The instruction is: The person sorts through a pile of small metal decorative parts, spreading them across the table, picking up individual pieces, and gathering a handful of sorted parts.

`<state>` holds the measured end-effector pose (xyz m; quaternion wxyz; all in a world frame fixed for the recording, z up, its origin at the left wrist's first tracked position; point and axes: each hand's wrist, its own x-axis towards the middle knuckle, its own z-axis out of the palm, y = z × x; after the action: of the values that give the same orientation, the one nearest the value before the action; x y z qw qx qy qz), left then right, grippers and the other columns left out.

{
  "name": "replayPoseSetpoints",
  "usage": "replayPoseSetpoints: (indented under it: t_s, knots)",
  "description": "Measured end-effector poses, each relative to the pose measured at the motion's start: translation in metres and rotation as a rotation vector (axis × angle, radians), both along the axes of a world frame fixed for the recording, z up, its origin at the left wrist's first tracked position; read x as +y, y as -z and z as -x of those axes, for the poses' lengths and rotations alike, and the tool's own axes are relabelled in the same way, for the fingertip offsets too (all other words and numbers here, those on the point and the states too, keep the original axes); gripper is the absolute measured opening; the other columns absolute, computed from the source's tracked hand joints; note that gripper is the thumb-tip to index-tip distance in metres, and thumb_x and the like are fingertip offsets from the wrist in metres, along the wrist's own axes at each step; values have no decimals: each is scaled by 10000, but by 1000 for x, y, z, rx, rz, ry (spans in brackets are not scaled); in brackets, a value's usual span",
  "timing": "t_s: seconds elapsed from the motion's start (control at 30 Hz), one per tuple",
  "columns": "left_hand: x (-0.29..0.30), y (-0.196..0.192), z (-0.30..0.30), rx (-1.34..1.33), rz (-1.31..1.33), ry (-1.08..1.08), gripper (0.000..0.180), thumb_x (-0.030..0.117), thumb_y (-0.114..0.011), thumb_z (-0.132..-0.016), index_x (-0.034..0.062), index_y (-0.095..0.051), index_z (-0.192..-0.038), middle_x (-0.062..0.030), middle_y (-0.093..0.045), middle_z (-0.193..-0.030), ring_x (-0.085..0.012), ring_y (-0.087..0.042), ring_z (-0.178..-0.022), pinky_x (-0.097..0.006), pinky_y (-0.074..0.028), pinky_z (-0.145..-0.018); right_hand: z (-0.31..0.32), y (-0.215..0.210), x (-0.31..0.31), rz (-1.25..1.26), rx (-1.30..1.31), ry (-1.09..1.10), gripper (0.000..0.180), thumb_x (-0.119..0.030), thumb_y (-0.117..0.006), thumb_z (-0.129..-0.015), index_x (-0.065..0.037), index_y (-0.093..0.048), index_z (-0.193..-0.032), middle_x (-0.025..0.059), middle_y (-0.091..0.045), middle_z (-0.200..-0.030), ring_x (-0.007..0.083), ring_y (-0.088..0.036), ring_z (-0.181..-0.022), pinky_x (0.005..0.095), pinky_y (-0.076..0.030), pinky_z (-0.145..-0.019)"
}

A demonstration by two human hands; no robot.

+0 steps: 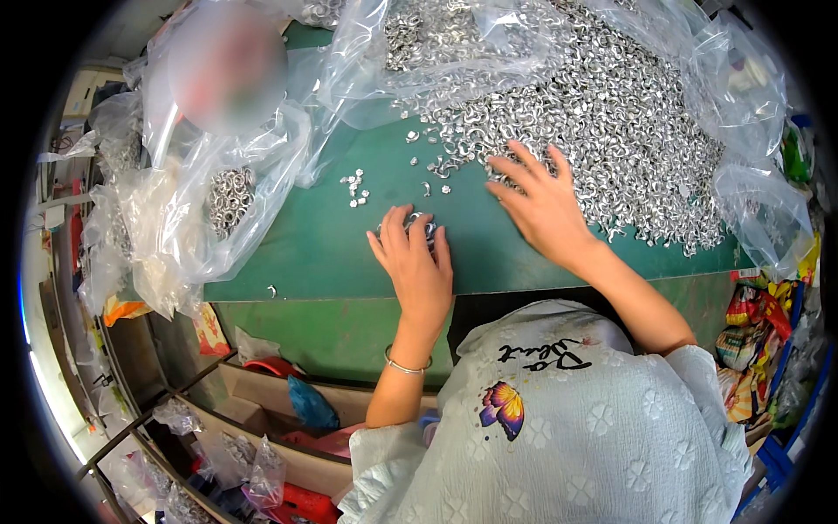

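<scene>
A large heap of small, shiny, curved silver metal pieces point(628, 122) spreads over the green tabletop point(349, 253). My right hand point(550, 210) lies at the heap's near left edge, fingers spread, the fingertips at the outermost pieces. Nearer the table's front edge, my left hand point(410, 258) is cupped palm down, its fingers curled round a small cluster of metal pieces point(422, 226) that shows between them. Left of the heap, a few loose pieces point(427, 189) lie singly. Several tiny silver bits point(354, 189) form a small group beyond my left hand.
Clear plastic sheeting point(367, 61) edges the heap at the back. On the left, a clear plastic bag point(262, 175) holds more metal rings point(231, 201). One stray piece point(271, 291) lies by the front edge. Below is an open drawer point(253, 393) with bags; colourful packets point(751, 323) sit at right.
</scene>
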<state>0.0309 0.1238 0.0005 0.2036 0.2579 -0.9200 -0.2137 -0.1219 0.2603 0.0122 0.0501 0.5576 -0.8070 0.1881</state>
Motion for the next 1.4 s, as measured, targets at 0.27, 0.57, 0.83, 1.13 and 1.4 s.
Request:
replayPoseSetpoints:
  t_s: [0.27,0.57,0.83,1.13,1.4]
  knots:
    - [2,-1,6,-16,17,-17,230,92,-648,-839,45,-558,-1046,-130,-483,-1190,-342,-447,-1187,-657,-176,-1046,13,-9,8,59,21,287,443,-274,-666,-835,-92,-563,-1225,165,-426,-1360,365,-338,-1315,559,-246,-1056]
    - [9,-11,9,108,-41,44,256,36,-614,-856,69,-576,-1107,-106,-498,-1246,-328,-471,-1186,-627,-160,-1075,-40,-11,25,-115,-170,-8,472,-272,-666,-827,-58,-557,-1233,155,-403,-1398,332,-322,-1346,539,-249,-1077]
    - [15,-22,65,59,-54,421,330,-19,-594,-809,31,-572,-1135,-119,-502,-1264,-321,-457,-1192,-451,-351,-992,-34,-9,43,-102,-156,37,408,-238,-646,-839,-72,-570,-1204,126,-405,-1408,329,-318,-1353,567,-206,-1078]
    - [12,-10,38,28,18,251,284,22,-628,-814,51,-594,-1095,-116,-528,-1216,-309,-506,-1107,-425,-372,-921,-8,-12,44,112,-72,293,355,-174,-666,-816,-86,-599,-1153,93,-495,-1285,313,-349,-1327,548,-234,-1060]
    - [6,-19,33,82,-30,149,337,44,-661,-809,52,-595,-1139,-124,-526,-1225,-308,-518,-1087,-412,-378,-924,-34,-14,35,-236,-53,6,549,-324,-646,-839,-121,-498,-1327,43,-396,-1430,276,-253,-1392,608,-220,-1068]
